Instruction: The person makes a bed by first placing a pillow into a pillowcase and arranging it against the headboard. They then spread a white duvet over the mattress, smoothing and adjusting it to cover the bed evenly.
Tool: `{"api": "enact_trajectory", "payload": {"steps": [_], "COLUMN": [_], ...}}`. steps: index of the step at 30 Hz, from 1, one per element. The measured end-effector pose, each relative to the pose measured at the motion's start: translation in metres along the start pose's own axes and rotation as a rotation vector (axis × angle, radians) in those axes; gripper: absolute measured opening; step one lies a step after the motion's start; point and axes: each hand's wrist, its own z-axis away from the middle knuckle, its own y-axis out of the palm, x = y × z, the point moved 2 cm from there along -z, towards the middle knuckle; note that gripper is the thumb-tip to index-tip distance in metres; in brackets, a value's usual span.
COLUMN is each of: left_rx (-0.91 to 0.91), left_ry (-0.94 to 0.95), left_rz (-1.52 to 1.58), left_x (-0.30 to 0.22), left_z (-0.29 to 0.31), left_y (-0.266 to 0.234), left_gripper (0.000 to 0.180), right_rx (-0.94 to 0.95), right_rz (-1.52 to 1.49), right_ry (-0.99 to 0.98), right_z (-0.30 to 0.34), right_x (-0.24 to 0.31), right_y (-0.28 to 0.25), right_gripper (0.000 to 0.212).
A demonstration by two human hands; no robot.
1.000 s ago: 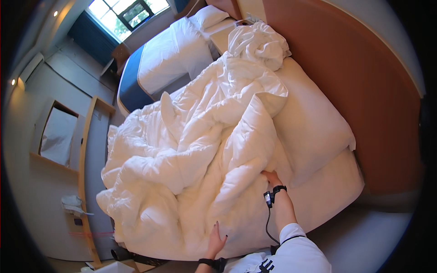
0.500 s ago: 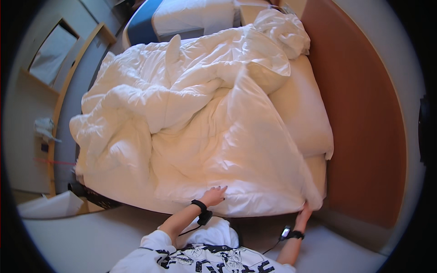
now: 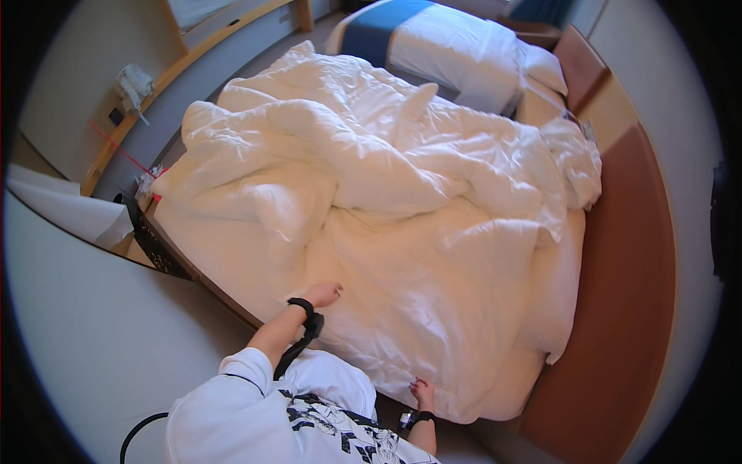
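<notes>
A crumpled white duvet (image 3: 433,286) covers most of the bed, lying bunched in thick folds across its middle and far side. My left hand (image 3: 323,294) is over the near part of the duvet, fingers slightly bent, with no cloth seen in them. Close to the duvet's near edge, my right hand (image 3: 423,393) has its fingers loosely bent and apart; it grips nothing that I can see. Both wrists wear black bands. At the head end a white pillow (image 3: 553,309) shows partly from under the duvet.
A brown headboard panel (image 3: 618,301) borders the bed on the right. Another bed (image 3: 456,50) with a blue runner stands beyond. A dark bench-like piece (image 3: 158,240) with white cloth (image 3: 69,205) lies off the foot end, near a wooden-edged ledge (image 3: 166,77).
My view has turned toward the foot of the bed. My right hand has let go of the duvet corner near the headboard and moved left; the duvet there lies flatter over the pillow side.
</notes>
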Motion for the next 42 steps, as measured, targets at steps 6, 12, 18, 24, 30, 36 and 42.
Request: {"api": "enact_trajectory", "payload": {"steps": [6, 12, 18, 24, 30, 36, 42], "left_rx": [-0.646, -0.59, -0.287, -0.498, -0.444, -0.399, -0.925], "left_ry": [-0.165, -0.297, -0.548, -0.63, -0.57, -0.453, -0.361], "left_rz": [0.456, 0.305, 1.63, 1.757, 1.853, 2.132, 1.683], "left_x": [0.129, 0.253, 0.337, 0.372, 0.404, 0.369, 0.348], "left_z": [0.034, 0.05, 0.032, 0.007, -0.025, -0.046, -0.012], "left_y": [-0.126, -0.165, -0.145, -0.179, -0.178, -0.189, -0.287], "left_gripper": [0.017, 0.02, 0.044, 0.053, 0.034, 0.049, 0.046], "right_rx": [0.093, -0.031, 0.054, -0.232, 0.242, 0.704, 0.809], "right_rz": [0.318, 0.624, 1.011, 1.219, 0.969, 0.937, 1.045], "right_ry": [-0.188, -0.746, -1.18, -0.9, -0.7, -0.206, -0.206], "right_z": [-0.002, 0.054, 0.146, 0.107, 0.031, 0.038, 0.078], "right_x": [0.08, 0.165, 0.239, 0.279, 0.291, 0.301, 0.281], "right_y": [0.118, 0.297, 0.529, 0.595, 0.542, 0.478, 0.479], "right_gripper": [0.023, 0.028, 0.069, 0.078, 0.055, 0.048, 0.049]}}
